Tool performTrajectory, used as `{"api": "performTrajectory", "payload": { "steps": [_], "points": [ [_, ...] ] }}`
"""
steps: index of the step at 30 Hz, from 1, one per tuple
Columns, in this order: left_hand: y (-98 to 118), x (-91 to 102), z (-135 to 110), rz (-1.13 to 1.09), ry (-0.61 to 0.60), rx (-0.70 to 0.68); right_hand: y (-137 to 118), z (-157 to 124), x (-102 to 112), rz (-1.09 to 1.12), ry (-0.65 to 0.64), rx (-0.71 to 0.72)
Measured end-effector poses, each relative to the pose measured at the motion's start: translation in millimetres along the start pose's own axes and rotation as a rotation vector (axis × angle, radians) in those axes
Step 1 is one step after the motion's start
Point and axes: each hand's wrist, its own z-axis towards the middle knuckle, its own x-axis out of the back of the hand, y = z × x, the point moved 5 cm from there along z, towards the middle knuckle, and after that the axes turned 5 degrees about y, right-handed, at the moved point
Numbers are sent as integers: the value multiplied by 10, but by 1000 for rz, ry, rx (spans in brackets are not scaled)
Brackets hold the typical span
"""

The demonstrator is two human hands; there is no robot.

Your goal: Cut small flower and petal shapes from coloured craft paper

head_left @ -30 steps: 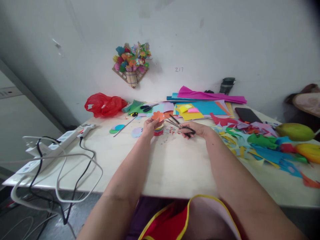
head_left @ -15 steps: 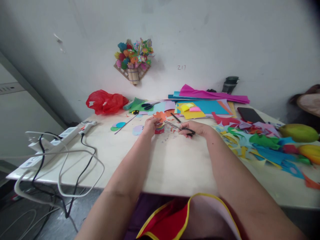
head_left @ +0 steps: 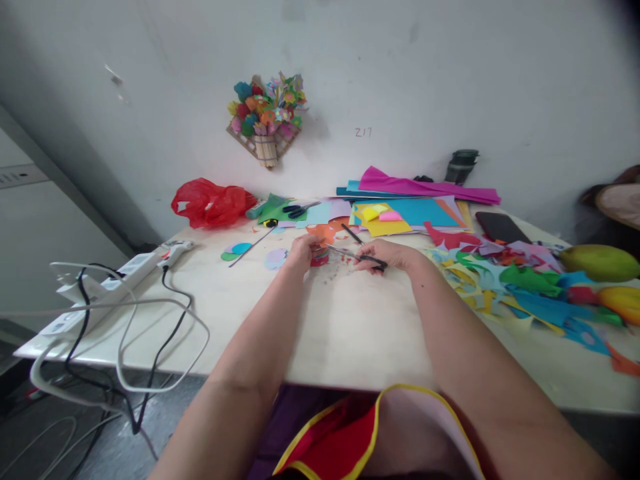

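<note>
My left hand (head_left: 303,252) is closed in a pinch on an orange paper flower, now turned so that its outline is hard to make out. Just under its fingertips lies a small red-edged stack of coloured paper pieces (head_left: 320,259), partly hidden. My right hand (head_left: 376,256) is wrapped round the black handles of a pair of scissors (head_left: 343,251). The blades point left, with their tips close to my left fingers. Small paper scraps (head_left: 333,270) are scattered beneath the blades. A thin dark pen-like stick (head_left: 352,233) lies just beyond my right hand.
Coloured sheets (head_left: 425,212) and a second pair of scissors (head_left: 299,211) lie at the back. Paper offcuts (head_left: 530,283) and a phone (head_left: 500,227) are on the right. At left are paper circles (head_left: 233,253), a red plastic bag (head_left: 213,205) and a power strip (head_left: 107,290) with cables.
The orange flower, facing me before with its scalloped edge showing, has been turned or lowered in my left hand. The scissors' tips have shifted slightly left and down, towards my left fingers.
</note>
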Motion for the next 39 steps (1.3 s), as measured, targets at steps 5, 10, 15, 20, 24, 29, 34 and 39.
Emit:
{"api": "performTrajectory", "payload": {
  "steps": [5,10,15,20,24,29,34,39],
  "points": [
    [-9,-17,-23,40,12,6,-20,10,-24,3,-3,8],
    [-17,-35,-56,44,-5,34,-15,39,-40,-2,2,7],
    [0,-53,-87,48,-12,16,-26,52,-63,-9,7,12],
    [9,-86,-121,38,-24,17,-22,72,-79,1,15,35],
    [9,-103,-137,21,-31,26,-24,81,-80,-8,23,34],
    [3,-102,-140,16,-22,35,-44,76,-81,-3,37,36],
    [2,-107,-139,28,-32,36,-44,84,-92,1,30,44],
    [4,-109,-152,43,-5,35,-68,70,-91,-10,45,45]
  ]
}}
